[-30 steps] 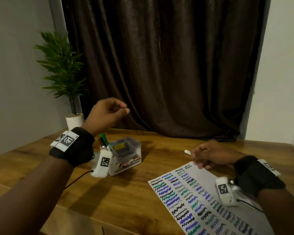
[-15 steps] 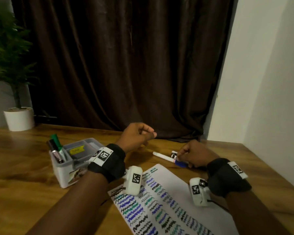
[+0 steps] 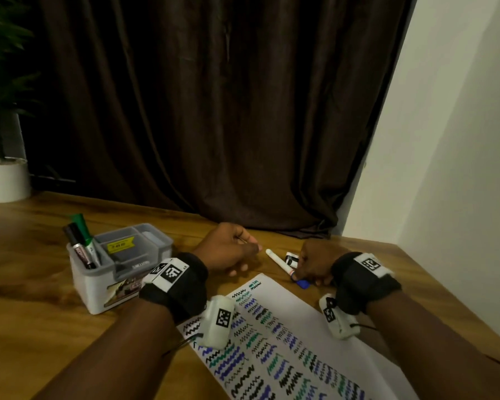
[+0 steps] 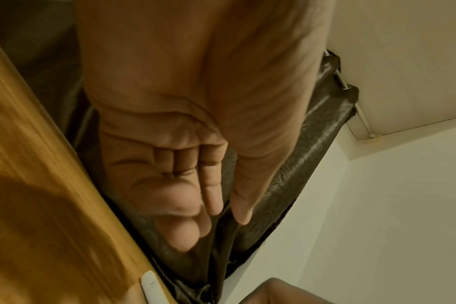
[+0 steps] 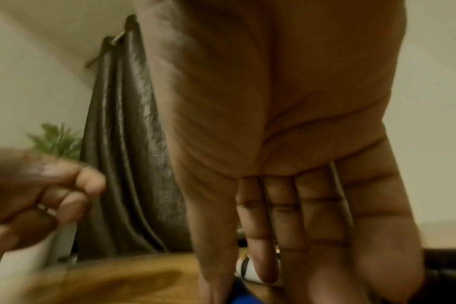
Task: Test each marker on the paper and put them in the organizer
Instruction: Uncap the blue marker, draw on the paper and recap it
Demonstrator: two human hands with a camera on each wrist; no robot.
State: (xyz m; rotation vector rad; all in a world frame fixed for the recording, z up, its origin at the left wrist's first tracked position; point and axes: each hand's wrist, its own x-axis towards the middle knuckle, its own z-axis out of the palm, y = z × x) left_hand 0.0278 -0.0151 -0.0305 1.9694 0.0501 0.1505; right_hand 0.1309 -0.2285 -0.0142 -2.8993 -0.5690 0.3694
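The tabletop [image 3: 41, 255] carries the paper [image 3: 289, 313] at near centre, covered in rows of black, blue and green squiggles; since the frame half a second back the view has tipped slightly, and the paper sits in much the same place. The organizer [image 3: 119, 278] stands at left, beside the left wrist, with a green marker [image 3: 83, 229] and a black marker [image 3: 77, 246] upright in its near-left compartment, as before. The left hand [image 3: 228, 249] hovers just beyond the paper's far edge, fingers loosely curled and holding nothing; it has dropped lower and nearer the white marker. The right hand [image 3: 312, 262] stays curled on the blue-capped end of the white marker [image 3: 277, 259], which lies on the tabletop pointing far-left, between the two hands.
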